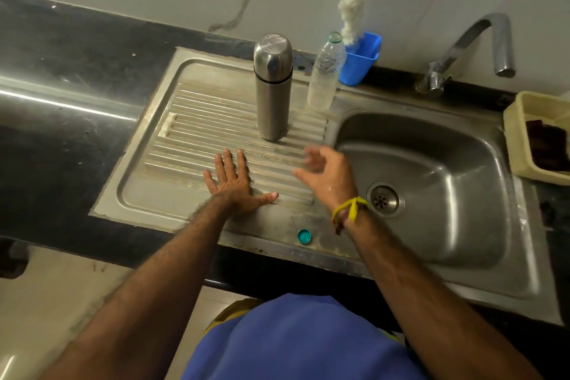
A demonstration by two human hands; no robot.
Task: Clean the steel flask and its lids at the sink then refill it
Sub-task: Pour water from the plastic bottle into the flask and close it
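Hands first: the left hand (235, 183) lies flat, fingers spread, palm down on the ribbed drainboard (191, 120), holding nothing. The right hand (327, 174) hovers beside it at the basin's (431, 163) left edge, blurred, fingers loosely spread and empty; a yellow thread (350, 208) is tied at its wrist.

Just beyond both hands the flask (273, 86) stands upright on the drainboard, its steel lid on. No brand or writing can be read on it. Right of the flask, near but apart, stands a clear bottle (325, 72) with no cap; its label is unreadable. A teal cap (304, 236) lies on the sink's front rim, near the right wrist. Behind the bottle a blue cup (361, 60) holds a white bottle brush (351, 17) with a blue handle. The tap (475, 46) arches over the basin. A cream tray (524, 120) sits at far right on the dark tabletop (61, 77).
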